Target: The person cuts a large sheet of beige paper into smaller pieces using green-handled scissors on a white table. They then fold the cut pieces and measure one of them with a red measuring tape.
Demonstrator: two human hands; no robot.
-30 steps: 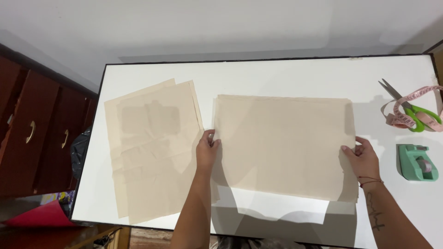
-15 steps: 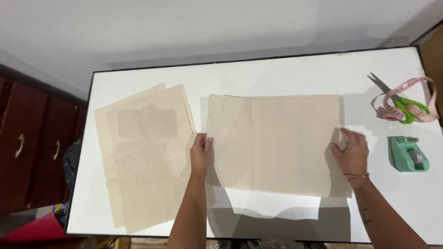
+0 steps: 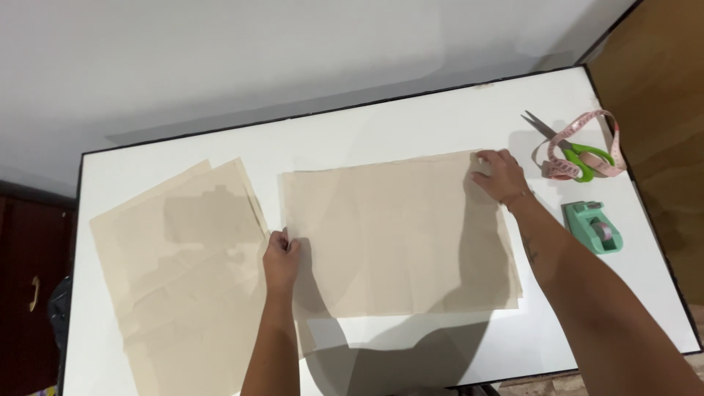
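Left hand (image 3: 281,253) fingers pinch the left edge of the tan paper sheet (image 3: 396,235), about mid-height. Right hand (image 3: 499,174) fingers lie spread and flat on the sheet's far right corner, pressing, not gripping. Sheet lies flat mid-table between both hands, long axis left-right. Stack of similar tan sheets (image 3: 183,271) just left of the left hand. Right of the sheet: green-handled scissors (image 3: 576,150), pink measuring tape (image 3: 587,139), green tape dispenser (image 3: 592,227). White table (image 3: 367,132). No containers.

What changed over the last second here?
The right hand slid from the sheet's near right edge up to its far right corner. The left hand stayed on the left edge. The stack, scissors and tape dispenser stayed put.
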